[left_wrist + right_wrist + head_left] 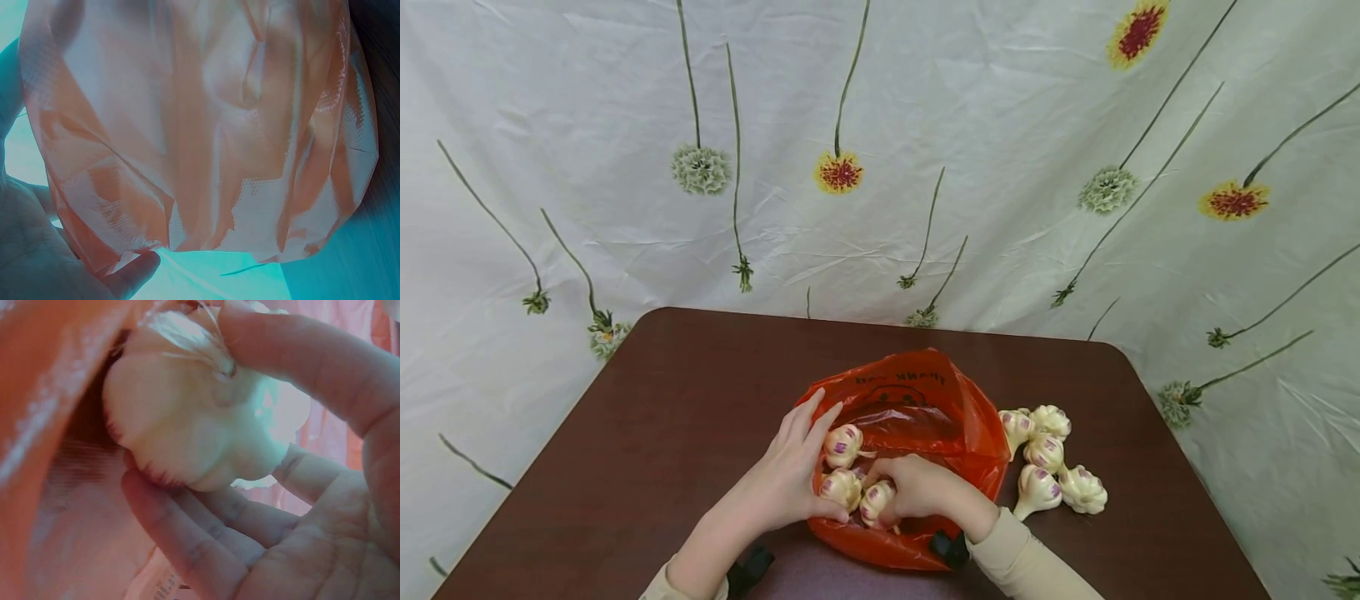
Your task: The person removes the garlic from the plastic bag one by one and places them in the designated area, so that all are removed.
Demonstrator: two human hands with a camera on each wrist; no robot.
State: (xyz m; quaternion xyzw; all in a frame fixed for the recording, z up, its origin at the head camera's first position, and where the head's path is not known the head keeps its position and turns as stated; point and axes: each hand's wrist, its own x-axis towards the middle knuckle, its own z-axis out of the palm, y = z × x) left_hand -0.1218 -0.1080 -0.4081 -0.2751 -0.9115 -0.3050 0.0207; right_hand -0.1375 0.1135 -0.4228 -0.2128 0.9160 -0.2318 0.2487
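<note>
A red plastic bag (917,392) with dark printing lies spread on the table, its mouth wide. My left hand (790,479) holds the bag's left rim; in the left wrist view its thumb (134,275) hooks over the plastic edge. Inside the bag, my right hand (917,487) grips a garlic bulb (877,504). The right wrist view has this bulb (187,425) between thumb and fingers, its dry roots facing up. Beside it in the bag sit more garlic bulbs, one nearer the rim (844,446) and one next to my left thumb (841,489).
Several loose garlic bulbs (1043,452) lie in a cluster on the dark brown table (700,400), just right of the bag. Behind the table hangs a white cloth (1000,167) printed with flowers.
</note>
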